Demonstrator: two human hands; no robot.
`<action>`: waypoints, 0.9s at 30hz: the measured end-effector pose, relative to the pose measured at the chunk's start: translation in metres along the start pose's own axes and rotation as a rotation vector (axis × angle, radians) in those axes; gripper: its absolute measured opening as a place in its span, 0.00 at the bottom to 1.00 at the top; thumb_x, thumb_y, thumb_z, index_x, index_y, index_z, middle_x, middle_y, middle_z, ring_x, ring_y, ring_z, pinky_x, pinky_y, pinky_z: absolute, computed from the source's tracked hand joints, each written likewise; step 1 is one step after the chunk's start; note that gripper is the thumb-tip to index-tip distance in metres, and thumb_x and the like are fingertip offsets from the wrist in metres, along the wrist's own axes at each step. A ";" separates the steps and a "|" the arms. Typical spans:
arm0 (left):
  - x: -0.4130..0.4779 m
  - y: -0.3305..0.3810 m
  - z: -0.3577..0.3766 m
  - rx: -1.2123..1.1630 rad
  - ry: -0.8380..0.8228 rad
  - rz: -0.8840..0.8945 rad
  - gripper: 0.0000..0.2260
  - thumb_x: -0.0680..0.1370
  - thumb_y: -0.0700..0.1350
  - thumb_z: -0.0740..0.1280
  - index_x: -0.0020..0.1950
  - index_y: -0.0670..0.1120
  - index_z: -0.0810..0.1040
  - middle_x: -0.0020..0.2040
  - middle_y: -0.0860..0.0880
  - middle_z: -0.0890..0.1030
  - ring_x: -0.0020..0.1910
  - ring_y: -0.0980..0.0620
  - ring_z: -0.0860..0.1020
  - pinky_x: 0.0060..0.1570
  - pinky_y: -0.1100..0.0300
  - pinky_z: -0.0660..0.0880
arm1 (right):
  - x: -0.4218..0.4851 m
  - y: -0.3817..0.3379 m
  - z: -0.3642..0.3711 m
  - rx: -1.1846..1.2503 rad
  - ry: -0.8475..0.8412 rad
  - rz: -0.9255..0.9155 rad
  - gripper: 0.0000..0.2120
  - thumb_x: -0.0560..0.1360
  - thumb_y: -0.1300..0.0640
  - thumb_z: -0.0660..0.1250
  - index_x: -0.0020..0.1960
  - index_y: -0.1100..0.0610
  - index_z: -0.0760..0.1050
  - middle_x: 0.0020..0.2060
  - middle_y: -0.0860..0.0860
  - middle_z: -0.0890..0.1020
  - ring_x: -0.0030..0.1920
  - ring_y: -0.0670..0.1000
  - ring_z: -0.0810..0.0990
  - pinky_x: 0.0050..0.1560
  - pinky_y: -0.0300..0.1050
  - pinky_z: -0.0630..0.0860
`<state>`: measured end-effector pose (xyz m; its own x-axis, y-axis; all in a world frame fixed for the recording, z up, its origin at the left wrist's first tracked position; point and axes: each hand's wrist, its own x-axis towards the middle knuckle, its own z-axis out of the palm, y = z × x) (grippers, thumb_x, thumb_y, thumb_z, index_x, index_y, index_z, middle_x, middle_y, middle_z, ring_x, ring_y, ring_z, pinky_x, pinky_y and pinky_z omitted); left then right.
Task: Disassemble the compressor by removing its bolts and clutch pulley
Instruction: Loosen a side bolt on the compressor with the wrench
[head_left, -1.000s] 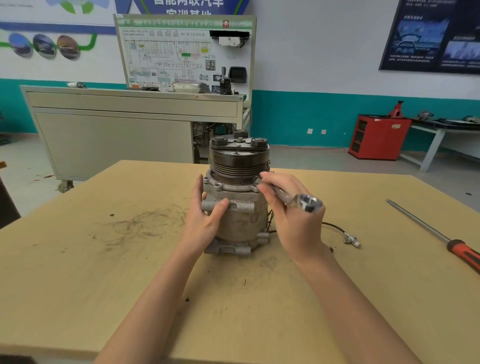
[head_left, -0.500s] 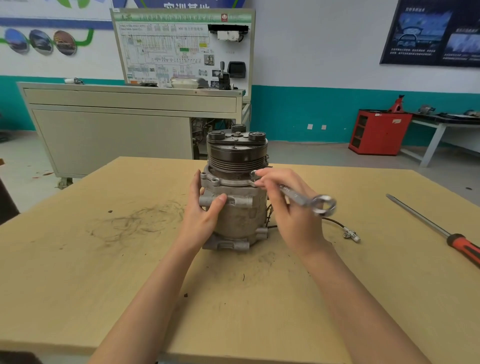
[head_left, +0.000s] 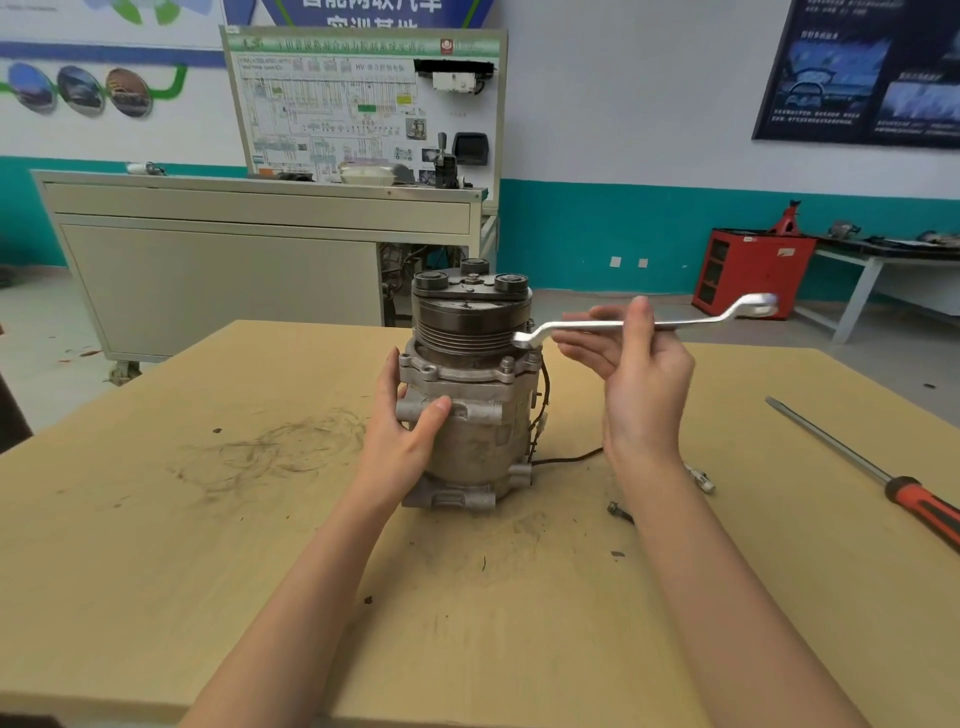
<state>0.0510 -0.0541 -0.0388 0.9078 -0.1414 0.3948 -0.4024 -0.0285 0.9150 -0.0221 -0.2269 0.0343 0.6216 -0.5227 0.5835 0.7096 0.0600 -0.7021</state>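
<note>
Fingers (head_left: 579, 353) and thumb of the right hand (head_left: 644, 384) pinch the wrench (head_left: 587, 326) at mid-shaft. Its long axis lies almost level, one ring end at the compressor (head_left: 483, 447) flange under the clutch pulley (head_left: 467, 327), the other pointing right. The left hand (head_left: 408, 441) grips the upright compressor on the table (head_left: 208, 571).

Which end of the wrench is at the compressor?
On the wrench, the lower ring end, against the compressor just under the pulley; the other ring end sticks up free beyond the right hand.
</note>
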 end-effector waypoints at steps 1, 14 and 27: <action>0.000 0.000 0.000 0.001 0.004 -0.003 0.33 0.78 0.49 0.66 0.77 0.58 0.52 0.75 0.54 0.62 0.72 0.54 0.64 0.64 0.62 0.65 | -0.003 -0.001 0.002 -0.125 -0.006 -0.129 0.16 0.81 0.52 0.55 0.44 0.59 0.76 0.36 0.52 0.85 0.38 0.52 0.85 0.37 0.41 0.81; -0.003 0.005 0.001 0.023 -0.005 0.011 0.32 0.78 0.47 0.66 0.78 0.55 0.52 0.75 0.52 0.63 0.72 0.52 0.64 0.71 0.49 0.64 | -0.032 0.006 0.012 -0.777 -0.217 -0.878 0.26 0.80 0.48 0.55 0.45 0.70 0.79 0.40 0.60 0.83 0.39 0.56 0.83 0.38 0.48 0.81; -0.004 0.005 0.000 0.033 -0.011 0.007 0.33 0.78 0.49 0.65 0.78 0.56 0.51 0.76 0.52 0.61 0.73 0.52 0.62 0.72 0.48 0.62 | 0.000 0.011 0.002 -0.063 -0.067 0.075 0.11 0.82 0.56 0.50 0.46 0.56 0.68 0.36 0.51 0.84 0.34 0.53 0.84 0.34 0.41 0.79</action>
<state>0.0460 -0.0536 -0.0359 0.9036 -0.1528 0.4001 -0.4126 -0.0600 0.9089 -0.0134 -0.2247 0.0274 0.6943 -0.4604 0.5532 0.6396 0.0421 -0.7676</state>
